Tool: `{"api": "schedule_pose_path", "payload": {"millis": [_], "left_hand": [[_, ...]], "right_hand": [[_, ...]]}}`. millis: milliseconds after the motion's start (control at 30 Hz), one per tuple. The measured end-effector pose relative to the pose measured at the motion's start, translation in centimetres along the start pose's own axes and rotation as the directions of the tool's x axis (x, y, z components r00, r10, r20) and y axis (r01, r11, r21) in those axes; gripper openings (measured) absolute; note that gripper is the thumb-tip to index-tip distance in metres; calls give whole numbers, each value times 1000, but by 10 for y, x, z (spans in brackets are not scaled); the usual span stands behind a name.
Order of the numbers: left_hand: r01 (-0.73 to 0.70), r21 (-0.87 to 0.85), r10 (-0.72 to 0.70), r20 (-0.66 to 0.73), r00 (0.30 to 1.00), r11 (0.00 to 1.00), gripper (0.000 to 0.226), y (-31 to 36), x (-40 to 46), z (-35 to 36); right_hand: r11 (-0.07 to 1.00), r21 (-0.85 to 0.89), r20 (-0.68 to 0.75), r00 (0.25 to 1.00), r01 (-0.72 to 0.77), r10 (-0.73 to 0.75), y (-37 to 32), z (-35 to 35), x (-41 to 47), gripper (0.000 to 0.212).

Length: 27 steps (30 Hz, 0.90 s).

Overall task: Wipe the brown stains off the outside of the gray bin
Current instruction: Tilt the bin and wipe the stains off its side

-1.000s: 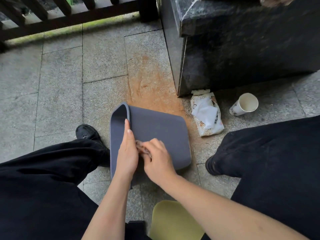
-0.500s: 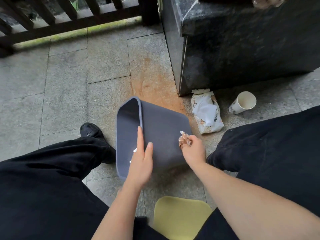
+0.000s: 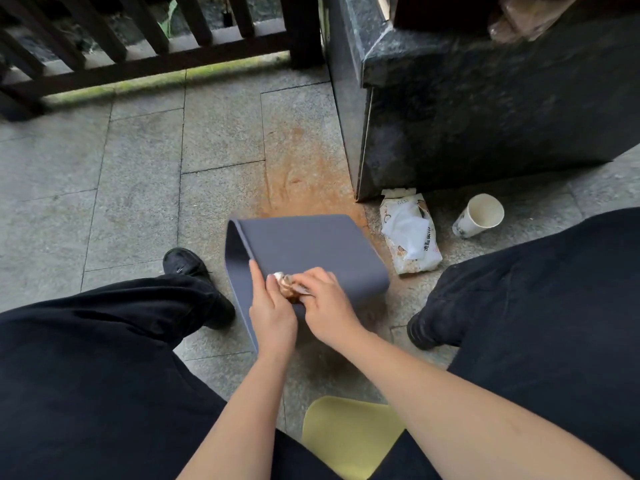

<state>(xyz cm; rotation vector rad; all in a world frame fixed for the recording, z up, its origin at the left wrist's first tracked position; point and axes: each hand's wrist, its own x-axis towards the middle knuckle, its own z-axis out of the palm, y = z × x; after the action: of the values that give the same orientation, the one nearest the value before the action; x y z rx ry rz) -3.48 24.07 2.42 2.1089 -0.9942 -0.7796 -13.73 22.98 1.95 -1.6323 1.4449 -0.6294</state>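
Note:
The gray bin lies on its side on the stone floor between my feet, with its open mouth facing left. My left hand rests on the bin's near left edge by the rim, fingers straight. My right hand grips a crumpled, brown-stained wipe and presses it against the bin's upper side, close to my left hand. The part of the bin under both hands is hidden.
A pack of wet wipes and a tipped paper cup lie to the right of the bin. A dark stone block stands behind them. An orange-brown stain marks the floor. A yellow stool seat sits under me.
The bin has turned so its mouth shows narrower. My right hand came back from the bin's right edge to its near left part, beside my left hand.

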Motion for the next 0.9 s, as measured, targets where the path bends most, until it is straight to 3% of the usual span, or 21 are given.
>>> {"api": "schedule_pose_path", "payload": {"millis": [133,167,233,300,367,433,533,700,800,900], "left_hand": [[205,-170,-220,-72,973,964,50,-2,11,-4],[248,-206,-268,-79,960,947,50,-2,17,-6],[339,-266,-373,-87,924,902,50,-3,28,-11],[409,-292,-454,-104,885,865,51,-5,30,-17],[417,-292,-465,-117,878,861,51,-7,25,-21],[376,-246,-413,-118,903,893,52,-5,17,-22],[300,-167,-315,-73,946,939,54,1,8,-21],[175,-43,-175,-2,985,984,53,2,-2,-23],[130,-26,-129,23,991,991,52,2,-2,-21],[76,2,-76,56,995,997,51,7,-3,-21]], "right_hand": [[985,-113,79,990,127,-119,14,-15,-24,49],[988,-130,54,996,82,-76,20,-20,-26,48],[983,-86,-99,983,-164,155,32,-34,-25,38],[884,153,-273,840,-443,468,43,-55,-13,21],[770,372,-395,662,-519,637,51,-77,4,16],[727,442,-438,581,-525,686,57,-94,21,13],[726,371,-399,606,-580,688,65,-100,35,17],[771,22,-296,733,-636,613,71,-71,33,20],[760,-117,-235,761,-640,605,66,-58,27,22],[843,-156,-137,856,-515,498,35,-41,23,26]]}}
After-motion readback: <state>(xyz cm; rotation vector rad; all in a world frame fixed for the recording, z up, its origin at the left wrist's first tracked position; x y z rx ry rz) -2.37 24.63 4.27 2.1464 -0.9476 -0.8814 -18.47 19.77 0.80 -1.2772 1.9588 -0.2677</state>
